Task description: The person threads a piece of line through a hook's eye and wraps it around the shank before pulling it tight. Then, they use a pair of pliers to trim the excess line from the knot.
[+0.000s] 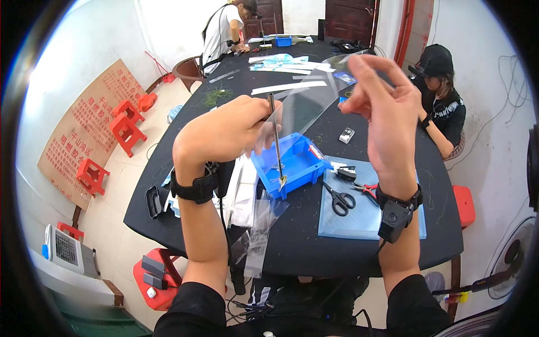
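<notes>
My left hand is closed, its curled fingers at a clear plastic sleeve and a thin metal rod. The rod hangs nearly upright, with a small brass-coloured piece at its lower end. Whether the rod lies inside the sleeve or against it, I cannot tell. Higher up on the right, my right hand pinches the sleeve's other end between thumb and forefinger. The sleeve stretches slantwise between both hands. Below them on the black table stands a blue plastic bin.
Black-handled scissors and red-handled pliers lie on a light blue mat. White strips and green threads lie farther back. One co-worker stands at the far left; another sits at right. Red stools stand left.
</notes>
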Action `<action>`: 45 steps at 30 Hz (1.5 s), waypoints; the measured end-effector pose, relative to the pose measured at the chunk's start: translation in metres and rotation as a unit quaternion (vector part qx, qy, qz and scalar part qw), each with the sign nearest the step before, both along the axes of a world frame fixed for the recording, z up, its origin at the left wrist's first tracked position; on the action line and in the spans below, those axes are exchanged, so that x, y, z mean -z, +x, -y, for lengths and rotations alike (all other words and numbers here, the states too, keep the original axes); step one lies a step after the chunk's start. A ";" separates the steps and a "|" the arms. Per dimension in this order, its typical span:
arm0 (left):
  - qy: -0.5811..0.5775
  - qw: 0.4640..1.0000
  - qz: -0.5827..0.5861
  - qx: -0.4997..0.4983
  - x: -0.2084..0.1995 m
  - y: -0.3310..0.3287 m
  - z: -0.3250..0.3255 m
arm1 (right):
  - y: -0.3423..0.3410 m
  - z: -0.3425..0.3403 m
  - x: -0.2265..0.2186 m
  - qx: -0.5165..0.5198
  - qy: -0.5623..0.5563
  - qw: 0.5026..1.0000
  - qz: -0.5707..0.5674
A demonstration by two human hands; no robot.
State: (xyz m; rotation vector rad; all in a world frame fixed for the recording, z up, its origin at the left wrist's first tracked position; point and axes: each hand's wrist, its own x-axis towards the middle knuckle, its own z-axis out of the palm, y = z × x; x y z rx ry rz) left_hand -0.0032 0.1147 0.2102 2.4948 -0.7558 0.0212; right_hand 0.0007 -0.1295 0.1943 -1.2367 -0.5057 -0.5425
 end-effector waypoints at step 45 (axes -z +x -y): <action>0.006 0.999 -0.043 0.029 0.001 0.004 0.009 | 0.011 -0.044 0.026 -0.111 0.011 0.990 0.083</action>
